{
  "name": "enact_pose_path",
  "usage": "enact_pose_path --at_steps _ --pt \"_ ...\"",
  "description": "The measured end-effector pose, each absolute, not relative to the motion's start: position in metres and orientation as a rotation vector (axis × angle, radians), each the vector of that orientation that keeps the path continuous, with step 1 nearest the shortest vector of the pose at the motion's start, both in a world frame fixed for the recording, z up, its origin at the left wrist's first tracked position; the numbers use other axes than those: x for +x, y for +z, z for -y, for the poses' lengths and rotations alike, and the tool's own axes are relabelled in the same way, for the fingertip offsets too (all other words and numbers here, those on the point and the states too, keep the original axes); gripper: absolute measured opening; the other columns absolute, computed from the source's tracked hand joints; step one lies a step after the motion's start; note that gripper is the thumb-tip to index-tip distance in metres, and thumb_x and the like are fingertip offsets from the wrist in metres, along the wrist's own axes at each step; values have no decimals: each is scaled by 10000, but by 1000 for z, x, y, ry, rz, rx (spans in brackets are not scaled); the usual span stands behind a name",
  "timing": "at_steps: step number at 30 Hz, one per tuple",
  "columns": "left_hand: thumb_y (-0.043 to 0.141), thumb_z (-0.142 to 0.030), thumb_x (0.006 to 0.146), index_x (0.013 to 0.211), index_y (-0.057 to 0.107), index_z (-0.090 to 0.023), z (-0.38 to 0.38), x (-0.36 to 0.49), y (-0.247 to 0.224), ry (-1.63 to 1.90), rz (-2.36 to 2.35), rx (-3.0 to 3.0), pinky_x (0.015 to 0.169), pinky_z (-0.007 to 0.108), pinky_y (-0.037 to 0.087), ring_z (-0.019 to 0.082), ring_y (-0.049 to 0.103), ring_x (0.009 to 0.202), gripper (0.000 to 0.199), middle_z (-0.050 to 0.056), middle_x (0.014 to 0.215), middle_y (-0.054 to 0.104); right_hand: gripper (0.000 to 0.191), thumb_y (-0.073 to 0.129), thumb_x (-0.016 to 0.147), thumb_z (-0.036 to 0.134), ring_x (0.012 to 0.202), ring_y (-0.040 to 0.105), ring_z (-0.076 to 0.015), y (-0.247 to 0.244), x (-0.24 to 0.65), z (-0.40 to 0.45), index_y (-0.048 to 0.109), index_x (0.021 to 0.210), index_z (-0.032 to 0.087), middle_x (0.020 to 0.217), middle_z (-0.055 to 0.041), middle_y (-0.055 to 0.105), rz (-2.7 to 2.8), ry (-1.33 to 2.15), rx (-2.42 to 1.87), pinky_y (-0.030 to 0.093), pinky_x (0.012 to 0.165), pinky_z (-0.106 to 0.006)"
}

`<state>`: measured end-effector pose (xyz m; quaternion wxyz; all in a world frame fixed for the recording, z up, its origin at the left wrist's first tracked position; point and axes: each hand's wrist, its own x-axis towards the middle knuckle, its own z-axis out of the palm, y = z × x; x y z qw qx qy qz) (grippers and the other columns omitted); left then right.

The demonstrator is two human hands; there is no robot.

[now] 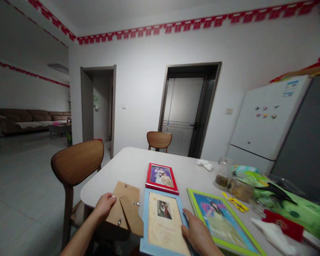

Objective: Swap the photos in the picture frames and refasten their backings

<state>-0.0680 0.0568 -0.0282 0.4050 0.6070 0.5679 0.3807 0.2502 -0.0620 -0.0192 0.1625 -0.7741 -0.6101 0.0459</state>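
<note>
A brown backing board with metal clips and a stand flap is at the table's left front edge. My left hand grips its left side, fingers closed on it. Right of the board lies a light blue frame with a cream sheet and a small photo in it. My right hand has its fingers closed round the blue frame's right edge. Just beyond is a red frame with a picture of people. To the right lies a green frame with a picture of a person in a pale dress.
The white table holds a glass jar, crumpled tissue, a yellow packet, a red packet and green bags along its right side. Wooden chairs stand at the left and far side.
</note>
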Motion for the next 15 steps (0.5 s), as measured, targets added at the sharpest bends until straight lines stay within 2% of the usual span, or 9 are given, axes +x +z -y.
enact_pose_path --at_steps 2,4,7,10,12,15 --pt "460 -241 651 796 529 -112 -59 -72 -25 960 -1519 1585 592 290 431 200 581 637 206 37 640 594 568 412 642 172 1002 510 -246 -19 250 60 389 1184 6 1077 -197 550 1710 132 -2196 368 818 -293" --pt "478 -192 647 933 507 -87 -57 -71 -20 1000 -1591 1656 729 338 412 230 569 801 306 94 822 605 582 413 631 176 980 521 -248 -16 251 58 375 1180 -13 1074 -205 546 1624 171 -2154 372 809 -295" --pt "486 -168 657 1043 470 -91 -41 -55 -8 1079 -1595 1784 924 342 285 227 433 1065 394 129 1105 502 604 404 639 212 817 586 -218 -9 255 58 339 1206 14 936 -152 616 1340 433 -2045 414 712 -286" --pt "508 -181 658 1063 483 -155 -6 -15 5 1088 -1453 1917 963 296 261 180 408 1099 407 67 1141 499 650 396 654 261 624 603 -186 4 252 64 267 1260 66 753 -70 647 1014 823 -1838 433 592 -273" --pt "537 -203 650 1096 472 -155 24 18 13 1069 -1201 2059 975 333 260 201 390 1120 454 85 1181 477 699 411 653 291 558 593 -181 14 245 68 200 1293 104 686 -37 642 873 1011 -1656 432 548 -277" --pt "628 -244 586 1151 443 -149 61 61 23 883 -855 2247 966 381 283 252 349 1151 602 119 1263 394 751 445 627 278 483 561 -161 28 232 74 151 1310 171 615 10 626 777 1108 -1468 424 517 -272"
